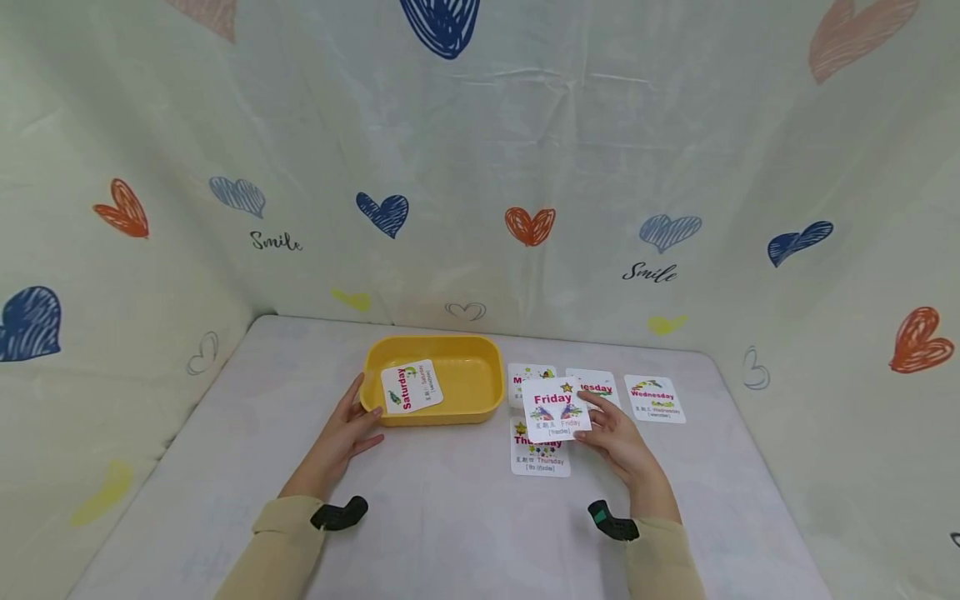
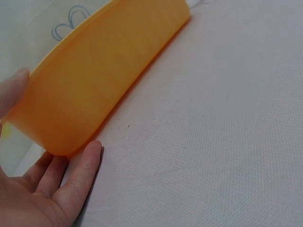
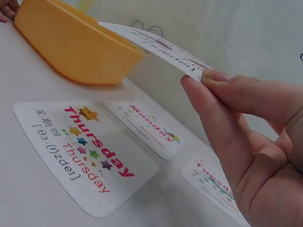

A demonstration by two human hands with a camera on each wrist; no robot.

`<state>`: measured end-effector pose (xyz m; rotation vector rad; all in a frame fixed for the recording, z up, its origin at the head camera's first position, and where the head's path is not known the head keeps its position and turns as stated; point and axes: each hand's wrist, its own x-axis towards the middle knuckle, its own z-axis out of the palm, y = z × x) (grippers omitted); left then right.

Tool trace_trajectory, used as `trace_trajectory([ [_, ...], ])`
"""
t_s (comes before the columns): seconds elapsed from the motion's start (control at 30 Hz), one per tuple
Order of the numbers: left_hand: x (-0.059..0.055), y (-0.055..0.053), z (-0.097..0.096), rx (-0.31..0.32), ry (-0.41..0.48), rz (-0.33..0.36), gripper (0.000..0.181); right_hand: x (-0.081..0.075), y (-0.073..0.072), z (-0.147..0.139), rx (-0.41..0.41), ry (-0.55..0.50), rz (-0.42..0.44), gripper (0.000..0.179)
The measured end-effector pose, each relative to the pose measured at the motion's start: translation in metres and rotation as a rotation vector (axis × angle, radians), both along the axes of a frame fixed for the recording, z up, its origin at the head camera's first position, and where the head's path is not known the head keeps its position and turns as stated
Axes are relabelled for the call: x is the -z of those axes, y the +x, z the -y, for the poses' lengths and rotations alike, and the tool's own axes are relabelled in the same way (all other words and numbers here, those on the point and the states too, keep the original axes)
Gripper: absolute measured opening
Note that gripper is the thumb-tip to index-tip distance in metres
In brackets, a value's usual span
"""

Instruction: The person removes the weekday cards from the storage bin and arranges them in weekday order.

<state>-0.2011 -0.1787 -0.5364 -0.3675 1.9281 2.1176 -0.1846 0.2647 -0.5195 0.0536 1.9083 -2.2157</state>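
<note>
My right hand (image 1: 618, 442) pinches the Friday card (image 1: 557, 410) by its right edge between thumb and fingers. It is raised above the table, overlapping the Monday card (image 1: 522, 373), Tuesday card (image 1: 602, 382) and Thursday card (image 1: 542, 463) in the head view. At the left end of a yellow plastic tray (image 1: 474, 383), my left hand (image 1: 341, 437) holds the near corner. Its thumb is at the rim and its fingers reach the base in the left wrist view. Inside the tray lies the Saturday card (image 1: 412, 387), turned sideways.
To the right of Tuesday lies the Wednesday card (image 1: 655, 398). A pale table (image 1: 450, 517) carries everything, with a heart-printed curtain (image 1: 465, 150) hanging behind and at the sides. Black wrist devices (image 1: 340, 513) sit on both sleeves.
</note>
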Motion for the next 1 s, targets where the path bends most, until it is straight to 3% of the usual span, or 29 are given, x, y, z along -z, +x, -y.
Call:
trace_trajectory([
  [0.3, 0.001, -0.001, 0.000, 0.002, 0.003, -0.003, 0.083, 0.013, 0.019, -0.021, 0.052, 0.058, 0.066, 0.073],
  [0.7, 0.001, 0.001, 0.000, 0.004, -0.007, 0.002, 0.085, 0.027, 0.045, -0.041, 0.178, 0.129, 0.129, 0.074],
  [1.0, -0.001, 0.001, -0.001, -0.011, -0.016, 0.010, 0.084, 0.031, 0.053, -0.057, 0.214, 0.139, 0.155, 0.074],
])
